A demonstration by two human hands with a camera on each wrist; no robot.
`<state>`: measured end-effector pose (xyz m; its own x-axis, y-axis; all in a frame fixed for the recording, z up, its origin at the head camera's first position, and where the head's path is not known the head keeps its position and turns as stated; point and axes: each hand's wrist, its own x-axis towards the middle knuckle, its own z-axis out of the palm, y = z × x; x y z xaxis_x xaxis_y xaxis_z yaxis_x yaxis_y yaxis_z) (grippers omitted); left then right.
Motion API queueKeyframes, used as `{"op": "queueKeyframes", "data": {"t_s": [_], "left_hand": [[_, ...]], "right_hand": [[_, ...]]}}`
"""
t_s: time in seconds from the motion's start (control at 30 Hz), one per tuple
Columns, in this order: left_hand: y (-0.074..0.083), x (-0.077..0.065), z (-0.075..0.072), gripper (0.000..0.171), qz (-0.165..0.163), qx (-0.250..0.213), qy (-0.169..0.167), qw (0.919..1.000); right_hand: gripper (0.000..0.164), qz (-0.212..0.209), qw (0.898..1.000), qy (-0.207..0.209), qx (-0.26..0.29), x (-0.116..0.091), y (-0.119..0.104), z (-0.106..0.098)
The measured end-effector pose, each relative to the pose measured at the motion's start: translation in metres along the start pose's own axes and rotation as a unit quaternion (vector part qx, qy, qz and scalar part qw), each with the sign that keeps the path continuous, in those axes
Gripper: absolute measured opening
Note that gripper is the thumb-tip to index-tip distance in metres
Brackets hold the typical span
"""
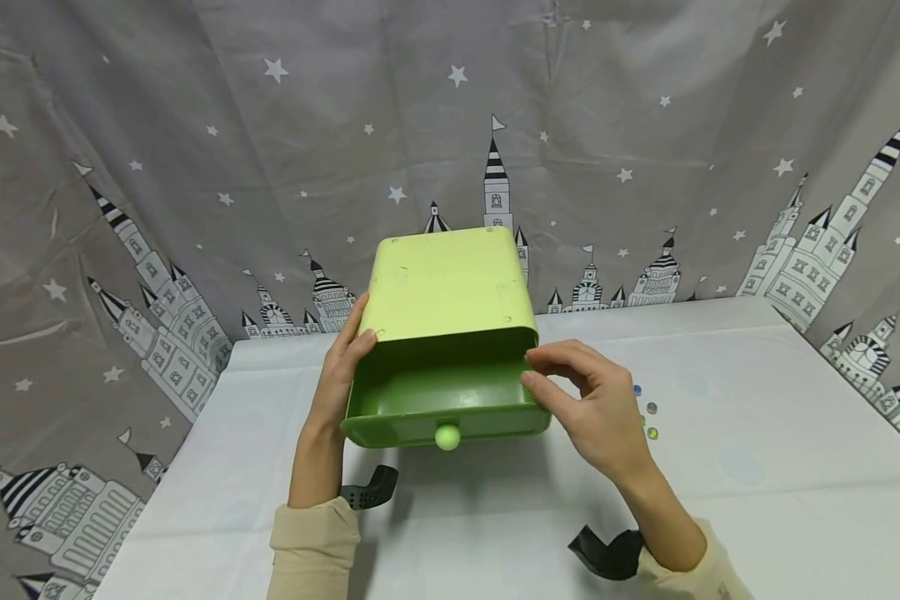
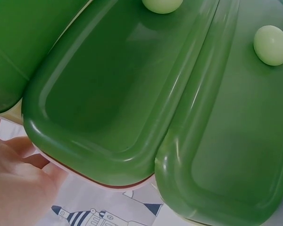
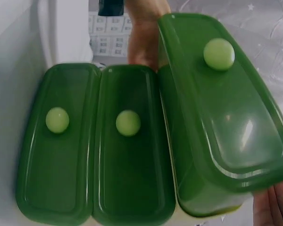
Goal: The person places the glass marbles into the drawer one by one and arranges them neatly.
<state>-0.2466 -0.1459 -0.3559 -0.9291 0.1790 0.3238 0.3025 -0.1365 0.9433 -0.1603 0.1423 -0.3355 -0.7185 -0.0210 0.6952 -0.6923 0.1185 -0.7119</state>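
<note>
A yellow-green drawer unit [image 1: 450, 283] stands on the table with its top green drawer [image 1: 435, 387] pulled out. A round light-green knob [image 1: 447, 437] sits on that drawer's front. My left hand [image 1: 339, 375] rests along the unit's left side, thumb on its top front corner; part of it shows in the left wrist view too. At the drawer's right edge is my right hand [image 1: 596, 400], thumb and index fingertips a little apart over the opening. Nothing shows between them. Two lower drawers, the middle drawer [image 3: 127, 165] and the bottom drawer [image 3: 56, 160], are closed.
To the right of the unit, partly behind my right hand, lie several small glass beads, among them a blue bead [image 1: 637, 389], a grey bead [image 1: 652, 407] and a green bead [image 1: 652, 433]. A white cloth [image 1: 757, 383] covers the table. A grey castle-print curtain [image 1: 450, 108] hangs behind.
</note>
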Motion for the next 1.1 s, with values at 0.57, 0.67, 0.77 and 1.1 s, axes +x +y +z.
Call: {"op": "queueKeyframes", "data": {"t_s": [0.57,0.67,0.77,1.1], "left_hand": [[0.0,0.001,-0.001,0.062,0.007,0.009,0.001,0.9999],[0.0,0.001,-0.001,0.062,0.007,0.012,0.002,0.9999],[0.0,0.001,0.0,0.062,0.007,0.02,0.006,0.9998],[0.0,0.0,0.0,0.061,0.007,0.017,0.004,0.9998]], "right_hand": [[0.02,0.119,0.983,0.087,-0.111,0.015,0.035,-0.059],[0.021,0.129,0.977,0.098,-0.138,0.015,0.046,-0.068],[0.022,0.138,0.974,0.104,-0.15,0.014,0.055,-0.073],[0.021,0.149,0.967,0.114,-0.171,0.011,0.073,-0.076]]}}
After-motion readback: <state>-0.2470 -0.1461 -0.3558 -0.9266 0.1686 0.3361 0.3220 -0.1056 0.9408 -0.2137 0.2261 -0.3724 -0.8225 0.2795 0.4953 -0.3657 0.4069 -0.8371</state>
